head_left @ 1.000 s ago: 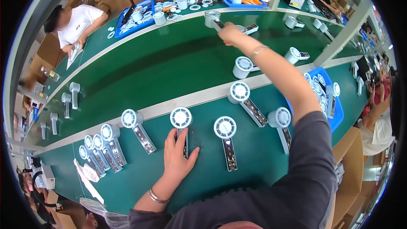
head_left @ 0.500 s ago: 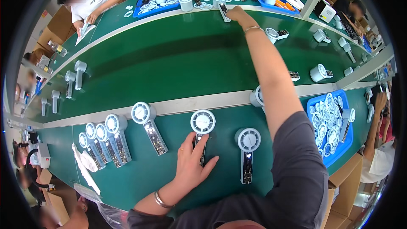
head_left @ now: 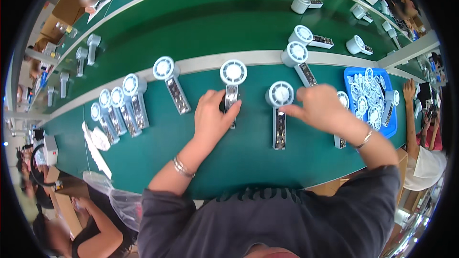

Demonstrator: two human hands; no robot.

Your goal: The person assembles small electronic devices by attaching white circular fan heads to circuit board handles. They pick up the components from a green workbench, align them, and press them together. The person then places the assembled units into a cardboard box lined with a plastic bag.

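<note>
A handheld fan with a round light-blue head (head_left: 233, 72) lies in front of me, its grey handle uncovered over a dark circuit board. My left hand (head_left: 209, 117) closes round that handle, thumb on one side and fingers on the other. Just right of it lies a second handheld fan (head_left: 279, 94) with its board showing. My right hand (head_left: 325, 110) is at this fan's right side, thumb by the join of head and handle, fingers apart from the thumb. Whether it touches the fan I cannot tell. Another open-handled fan (head_left: 295, 54) lies beyond my right hand.
Several fans (head_left: 134, 86) lie in a row at left, beside crumpled white paper (head_left: 98, 138). A blue tray (head_left: 393, 126) holding round fan parts stands at right. A pale rail (head_left: 201, 64) divides my table from the green belt (head_left: 191, 24), where more fans lie. People sit around.
My right hand has come back from the far side of the belt, leaving a handle piece there, to the second fan. My left hand stays at its fan. The view has tilted down.
</note>
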